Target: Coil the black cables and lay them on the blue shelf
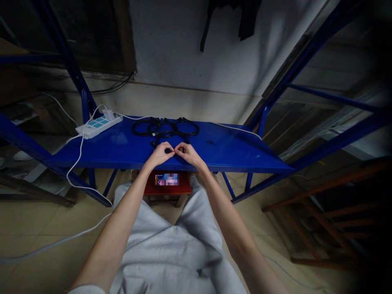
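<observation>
Both hands meet fingertip to fingertip over the front part of a blue shelf. My left hand is curled, thumb and forefinger pinched together. My right hand mirrors it, also pinched. Whatever lies between the fingertips is too small to make out. Just beyond the hands, coiled black cables lie on the shelf in several loops, and part of them is hidden behind the fingers.
A white power strip with a plug sits on the shelf's left end; its white cord hangs to the floor. Blue posts rise at both sides. Below the shelf, a red stool holds a lit phone. Small dark bits lie right of the cables.
</observation>
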Available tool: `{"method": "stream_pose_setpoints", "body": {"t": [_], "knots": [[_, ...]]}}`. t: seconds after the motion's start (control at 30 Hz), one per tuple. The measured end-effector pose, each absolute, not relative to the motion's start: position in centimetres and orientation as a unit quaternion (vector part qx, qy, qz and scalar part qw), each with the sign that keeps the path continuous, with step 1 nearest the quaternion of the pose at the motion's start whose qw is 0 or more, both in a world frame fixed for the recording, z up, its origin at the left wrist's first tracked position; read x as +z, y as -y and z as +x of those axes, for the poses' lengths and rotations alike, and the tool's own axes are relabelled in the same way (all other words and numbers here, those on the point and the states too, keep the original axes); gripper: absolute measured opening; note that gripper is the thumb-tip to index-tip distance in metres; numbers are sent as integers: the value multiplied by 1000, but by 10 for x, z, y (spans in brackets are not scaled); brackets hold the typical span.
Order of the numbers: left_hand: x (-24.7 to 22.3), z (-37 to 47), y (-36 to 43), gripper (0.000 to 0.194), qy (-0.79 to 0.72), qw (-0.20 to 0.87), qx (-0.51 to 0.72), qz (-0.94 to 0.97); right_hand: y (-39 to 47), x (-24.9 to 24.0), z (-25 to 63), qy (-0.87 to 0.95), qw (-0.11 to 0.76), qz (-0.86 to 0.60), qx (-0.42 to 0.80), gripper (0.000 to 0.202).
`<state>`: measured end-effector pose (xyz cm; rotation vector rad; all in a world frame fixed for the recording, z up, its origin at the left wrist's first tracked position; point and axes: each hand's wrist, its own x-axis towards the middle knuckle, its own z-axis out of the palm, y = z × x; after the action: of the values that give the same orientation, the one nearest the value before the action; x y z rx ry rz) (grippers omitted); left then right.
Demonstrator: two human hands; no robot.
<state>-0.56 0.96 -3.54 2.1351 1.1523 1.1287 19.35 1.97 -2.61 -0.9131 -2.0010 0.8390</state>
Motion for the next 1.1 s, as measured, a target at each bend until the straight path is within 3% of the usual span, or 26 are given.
{"method": "stream_pose_setpoints", "body": {"t": [0.33,0.6,0.87,1.1], "knots": [[-29,-4,-3,17,-421,239,409,774,-18,-25,193,779,388,-363,334,24],[-29,-6,-4,5,-420,220,380,794,-18,-25,193,780,385,-360,338,24],[-17,-4,4,12,-383,290,425,767,-19,-25,194,772,383,-375,342,28],[-19,-8,3,11,-392,280,421,769,-17,-25,194,775,389,-370,333,26]]}}
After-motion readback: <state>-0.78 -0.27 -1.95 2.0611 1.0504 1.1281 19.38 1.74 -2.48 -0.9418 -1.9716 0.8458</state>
